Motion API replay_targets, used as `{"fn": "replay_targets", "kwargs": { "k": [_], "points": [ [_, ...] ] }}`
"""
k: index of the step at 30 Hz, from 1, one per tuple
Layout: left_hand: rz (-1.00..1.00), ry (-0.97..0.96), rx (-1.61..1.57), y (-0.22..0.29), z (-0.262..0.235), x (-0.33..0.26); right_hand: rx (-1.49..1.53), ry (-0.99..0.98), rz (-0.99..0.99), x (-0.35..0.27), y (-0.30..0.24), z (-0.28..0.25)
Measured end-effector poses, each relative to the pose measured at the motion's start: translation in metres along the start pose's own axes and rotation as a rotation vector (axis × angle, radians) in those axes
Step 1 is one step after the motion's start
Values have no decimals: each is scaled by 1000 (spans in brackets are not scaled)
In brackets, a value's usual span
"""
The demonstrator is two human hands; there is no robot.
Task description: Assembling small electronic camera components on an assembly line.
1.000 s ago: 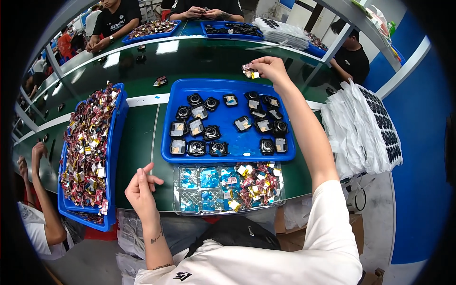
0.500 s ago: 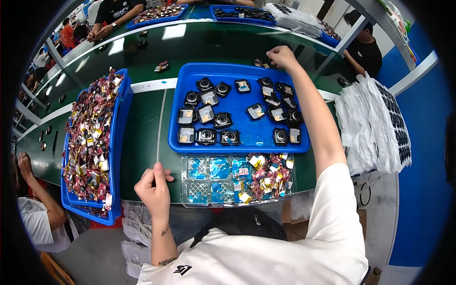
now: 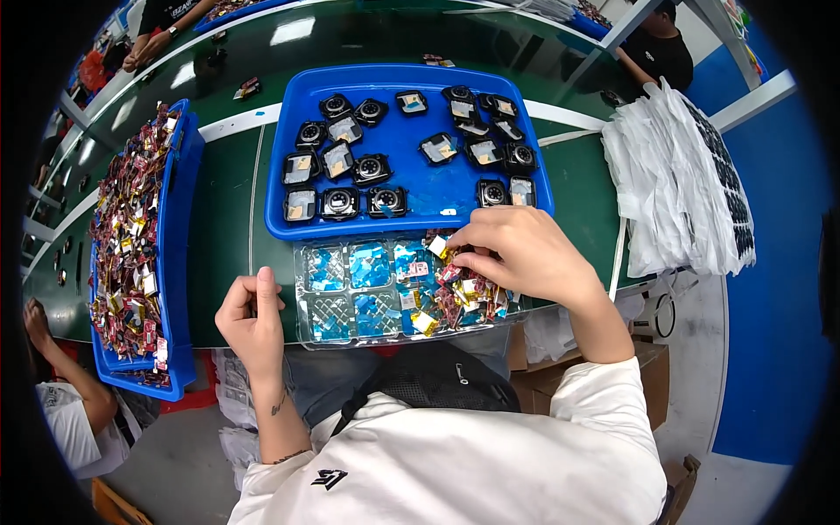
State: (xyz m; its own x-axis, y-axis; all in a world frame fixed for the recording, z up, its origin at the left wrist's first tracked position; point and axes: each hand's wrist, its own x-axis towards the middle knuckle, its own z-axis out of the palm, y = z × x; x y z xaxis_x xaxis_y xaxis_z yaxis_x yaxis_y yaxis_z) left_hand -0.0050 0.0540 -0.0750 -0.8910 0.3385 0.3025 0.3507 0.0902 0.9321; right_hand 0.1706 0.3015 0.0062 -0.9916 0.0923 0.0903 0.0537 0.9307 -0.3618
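Observation:
My right hand (image 3: 523, 255) reaches over the clear plastic tray (image 3: 304, 337), thumb and fingers drawn together in the heap of small red circuit boards (image 3: 472, 302). Whatever its fingertips pinch is hidden among the boards and yellow-and-white pieces. My left hand (image 3: 252, 313) is raised left of this tray, fingers curled in and thumb pointing up; nothing shows in it. Blue film scraps (image 3: 370, 264) fill several of the tray's compartments. Behind it lies a blue tray (image 3: 411, 214) with several black watch cases (image 3: 339, 202), some face down, some showing a pale inside.
A blue bin (image 3: 181, 262) heaped with similar boards stands at left. White-wrapped stacks (image 3: 656, 184) rise at right. Single boards (image 3: 248, 87) lie on the green belt (image 3: 367, 45) beyond. Co-workers sit across it and at far left; metal posts (image 3: 752, 101) frame the right side.
My right hand has come back from the belt beyond the blue tray to the heap of boards near me. My left hand keeps its pose. The whole view has shifted.

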Motion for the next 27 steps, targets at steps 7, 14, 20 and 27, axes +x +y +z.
{"fn": "replay_targets", "kwargs": {
  "k": [7, 14, 20, 27],
  "points": [
    [3, -112, -158, 21, 14, -17, 205, 434, -71, -4, -1, 12],
    [259, -304, -100, 61, 40, -23, 913, 549, 200, -1, -34, 31],
    [545, -278, 46, 69, 54, -24, 1289, 528, 194, -1, -49, 49],
    [552, -266, 45, 62, 53, -25, 1427, 485, 66, -1, -56, 56]
  ]
}}
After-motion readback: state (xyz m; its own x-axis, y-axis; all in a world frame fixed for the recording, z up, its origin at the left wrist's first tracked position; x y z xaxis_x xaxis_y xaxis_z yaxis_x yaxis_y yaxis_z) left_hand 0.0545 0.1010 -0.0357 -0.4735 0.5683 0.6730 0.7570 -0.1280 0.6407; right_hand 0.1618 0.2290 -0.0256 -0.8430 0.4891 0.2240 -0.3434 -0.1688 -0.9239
